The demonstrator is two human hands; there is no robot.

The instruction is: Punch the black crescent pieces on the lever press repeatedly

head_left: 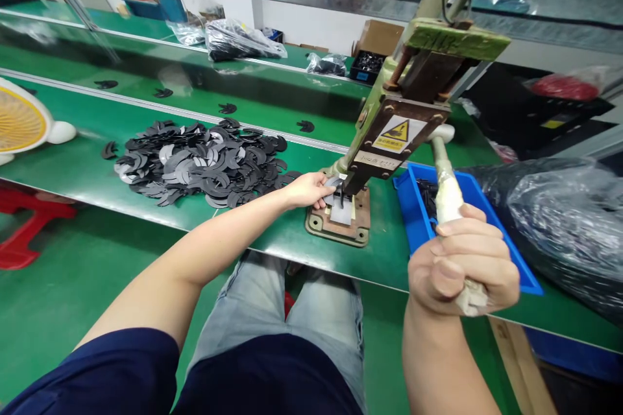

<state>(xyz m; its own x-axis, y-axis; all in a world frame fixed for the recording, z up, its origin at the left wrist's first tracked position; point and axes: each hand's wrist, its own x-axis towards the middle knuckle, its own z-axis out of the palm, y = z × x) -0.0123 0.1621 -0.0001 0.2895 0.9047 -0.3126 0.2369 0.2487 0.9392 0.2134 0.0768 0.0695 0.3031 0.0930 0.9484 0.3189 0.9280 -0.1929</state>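
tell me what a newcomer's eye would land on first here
Probably the green press right of centre, with a warning label on its front. The right hand grips its wrapped lever; the left hand holds a piece at its base. To the left, dark curved pieces lie heaped on the table.

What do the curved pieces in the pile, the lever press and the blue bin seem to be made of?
Curved pieces: probably plastic or rubber sheet, dark grey and fairly smooth; their thin, flat faces catch pale glints.
Lever press: most likely metal with worn green paint; brown, rust-like patches show.
Blue bin: likely plastic, smooth; its colour is even and its walls look thin.
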